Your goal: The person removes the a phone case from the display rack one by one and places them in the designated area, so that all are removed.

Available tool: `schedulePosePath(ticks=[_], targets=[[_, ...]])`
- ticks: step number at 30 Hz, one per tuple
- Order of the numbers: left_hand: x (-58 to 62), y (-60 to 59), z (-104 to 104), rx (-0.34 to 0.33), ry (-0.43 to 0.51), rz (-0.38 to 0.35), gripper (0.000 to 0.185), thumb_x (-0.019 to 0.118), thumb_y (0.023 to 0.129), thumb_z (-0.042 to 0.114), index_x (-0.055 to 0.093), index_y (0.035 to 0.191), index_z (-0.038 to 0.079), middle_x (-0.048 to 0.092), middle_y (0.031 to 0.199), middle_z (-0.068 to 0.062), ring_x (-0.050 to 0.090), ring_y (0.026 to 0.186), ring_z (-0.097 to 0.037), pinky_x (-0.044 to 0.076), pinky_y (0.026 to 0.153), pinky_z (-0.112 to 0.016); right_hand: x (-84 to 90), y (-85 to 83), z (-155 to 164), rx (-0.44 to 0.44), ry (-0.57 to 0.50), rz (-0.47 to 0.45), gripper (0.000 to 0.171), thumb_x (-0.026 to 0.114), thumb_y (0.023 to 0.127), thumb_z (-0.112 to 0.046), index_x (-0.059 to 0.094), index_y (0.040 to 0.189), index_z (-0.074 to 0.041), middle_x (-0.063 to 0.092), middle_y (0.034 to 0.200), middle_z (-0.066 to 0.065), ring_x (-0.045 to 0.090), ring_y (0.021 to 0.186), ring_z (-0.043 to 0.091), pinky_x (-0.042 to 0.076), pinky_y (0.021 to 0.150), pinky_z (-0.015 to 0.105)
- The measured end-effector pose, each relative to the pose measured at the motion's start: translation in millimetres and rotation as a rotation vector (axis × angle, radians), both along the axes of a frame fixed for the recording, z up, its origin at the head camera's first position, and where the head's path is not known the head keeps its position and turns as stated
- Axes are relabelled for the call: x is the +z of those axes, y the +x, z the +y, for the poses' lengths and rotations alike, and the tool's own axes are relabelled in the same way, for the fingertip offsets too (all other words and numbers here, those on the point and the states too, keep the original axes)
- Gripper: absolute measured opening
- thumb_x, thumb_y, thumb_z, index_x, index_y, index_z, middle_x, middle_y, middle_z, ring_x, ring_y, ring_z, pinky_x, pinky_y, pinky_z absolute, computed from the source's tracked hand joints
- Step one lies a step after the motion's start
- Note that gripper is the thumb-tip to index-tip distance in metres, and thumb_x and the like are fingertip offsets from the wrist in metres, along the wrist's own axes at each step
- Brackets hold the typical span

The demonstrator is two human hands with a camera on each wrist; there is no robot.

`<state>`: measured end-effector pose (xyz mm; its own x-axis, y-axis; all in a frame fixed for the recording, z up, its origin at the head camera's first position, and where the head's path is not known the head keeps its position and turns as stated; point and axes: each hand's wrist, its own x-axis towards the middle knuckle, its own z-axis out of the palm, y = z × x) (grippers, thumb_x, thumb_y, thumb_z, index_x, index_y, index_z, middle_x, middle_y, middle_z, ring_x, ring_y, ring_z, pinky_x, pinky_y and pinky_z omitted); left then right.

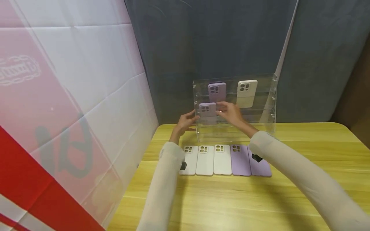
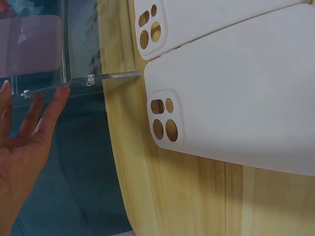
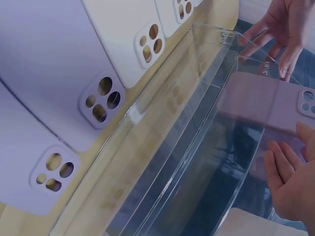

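A clear acrylic display stand (image 1: 235,130) holds a lilac phone case (image 1: 208,113) on its middle tier at the left. My left hand (image 1: 185,123) is at the stand's left side, its fingertips right at the side panel edge; in the left wrist view those fingers (image 2: 53,110) are extended. Just right of the lilac case is my right hand (image 1: 231,114), fingers loosely bent, thumb and fingertips close to the case's right edge. On the upper tier lean another purple case (image 1: 217,92) and a white case (image 1: 246,93).
In front of the stand lies a row of phone cases: three white ones (image 1: 205,162) at left and two purple ones (image 1: 241,163) at right. The wooden table (image 1: 216,202) meets a dark grey curtain (image 1: 225,38) behind and a printed white sheet (image 1: 95,64) at left.
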<state>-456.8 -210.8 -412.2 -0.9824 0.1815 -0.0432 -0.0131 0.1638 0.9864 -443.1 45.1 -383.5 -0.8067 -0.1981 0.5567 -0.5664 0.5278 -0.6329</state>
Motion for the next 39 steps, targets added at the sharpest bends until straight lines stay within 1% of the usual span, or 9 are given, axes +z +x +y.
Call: schedulePosePath(ticks=[2, 4, 11, 15, 21, 25, 30, 35, 39], targets=[[0.1, 0.2, 0.3, 0.002, 0.003, -0.001, 0.065, 0.066, 0.105, 0.024, 0.036, 0.163, 0.023, 0.041, 0.161, -0.021, 0.050, 0.137, -0.051, 0.057, 0.102, -0.058, 0.5, -1.0, -2.7, -0.009, 0.005, 0.010, 0.039, 0.080, 0.090, -0.005, 0.070, 0.127, 0.003, 0.075, 0.107, 0.023, 0.076, 0.097, 0.038, 0.063, 0.081, 0.046], [0.1, 0.5, 0.6, 0.003, 0.002, -0.003, 0.065, 0.066, 0.105, 0.024, 0.036, 0.162, 0.023, 0.042, 0.160, -0.021, 0.050, 0.137, -0.051, 0.057, 0.102, -0.057, 1.0, -1.5, -4.6, -0.021, 0.015, 0.017, 0.038, 0.080, 0.091, -0.005, 0.070, 0.126, 0.003, 0.075, 0.106, 0.022, 0.076, 0.096, 0.037, 0.065, 0.071, 0.050], [0.1, 0.9, 4.0, 0.021, 0.005, -0.006, 0.064, 0.066, 0.105, 0.025, 0.037, 0.162, 0.024, 0.047, 0.157, -0.020, 0.052, 0.136, -0.049, 0.056, 0.104, -0.058, 3.5, -3.4, -6.5, -0.050, 0.026, -0.010, 0.031, 0.077, 0.094, -0.008, 0.072, 0.122, 0.003, 0.076, 0.105, 0.021, 0.077, 0.094, 0.037, 0.065, 0.084, 0.052], [0.6, 0.9, 6.6, 0.018, -0.004, 0.002, 0.064, 0.066, 0.105, 0.025, 0.037, 0.162, 0.024, 0.048, 0.157, -0.020, 0.053, 0.135, -0.048, 0.057, 0.102, -0.057, 6.0, -3.2, -3.0, -0.056, 0.014, -0.013, 0.029, 0.077, 0.094, -0.007, 0.073, 0.121, 0.003, 0.076, 0.106, 0.021, 0.076, 0.095, 0.037, 0.065, 0.085, 0.052], [0.1, 0.6, 3.3, 0.010, 0.007, -0.006, 0.065, 0.066, 0.104, 0.025, 0.037, 0.162, 0.024, 0.047, 0.157, -0.021, 0.050, 0.137, -0.050, 0.057, 0.102, -0.057, 16.3, 1.2, 3.4, -0.020, -0.032, -0.011, 0.028, 0.076, 0.095, -0.005, 0.072, 0.121, 0.005, 0.074, 0.111, 0.024, 0.075, 0.098, 0.040, 0.064, 0.088, 0.052], [-1.3, 0.3, -1.2, 0.010, 0.002, -0.015, 0.065, 0.067, 0.104, 0.026, 0.037, 0.162, 0.025, 0.044, 0.160, -0.019, 0.051, 0.137, -0.049, 0.057, 0.104, -0.057, 26.1, 7.8, 8.5, -0.007, -0.037, -0.006, 0.029, 0.075, 0.095, -0.005, 0.071, 0.121, 0.006, 0.073, 0.115, 0.025, 0.075, 0.100, 0.041, 0.064, 0.088, 0.051], [-0.8, -1.1, -4.0, 0.012, -0.005, -0.004, 0.066, 0.067, 0.104, 0.026, 0.037, 0.162, 0.024, 0.045, 0.159, -0.020, 0.051, 0.136, -0.048, 0.057, 0.104, -0.057, 36.2, 12.5, 15.9, -0.010, -0.038, 0.012, 0.030, 0.075, 0.096, -0.007, 0.071, 0.123, 0.005, 0.072, 0.118, 0.024, 0.075, 0.100, 0.039, 0.065, 0.085, 0.050], [-0.3, -2.2, -8.1, 0.009, 0.012, -0.011, 0.065, 0.066, 0.105, 0.024, 0.036, 0.163, 0.023, 0.044, 0.159, -0.021, 0.048, 0.138, -0.051, 0.053, 0.106, -0.060, 42.7, 14.3, 22.4, -0.013, -0.031, 0.035, 0.030, 0.076, 0.095, -0.009, 0.072, 0.122, 0.003, 0.074, 0.113, 0.023, 0.076, 0.098, 0.039, 0.066, 0.081, 0.051], [-0.9, -3.7, -12.9, 0.008, 0.012, -0.010, 0.065, 0.065, 0.105, 0.023, 0.035, 0.163, 0.022, 0.043, 0.159, -0.022, 0.047, 0.139, -0.051, 0.051, 0.108, -0.061, 47.8, 16.1, 26.3, -0.009, -0.016, 0.046, 0.031, 0.077, 0.095, -0.010, 0.071, 0.123, 0.003, 0.074, 0.111, 0.023, 0.076, 0.098, 0.038, 0.066, 0.082, 0.052]])
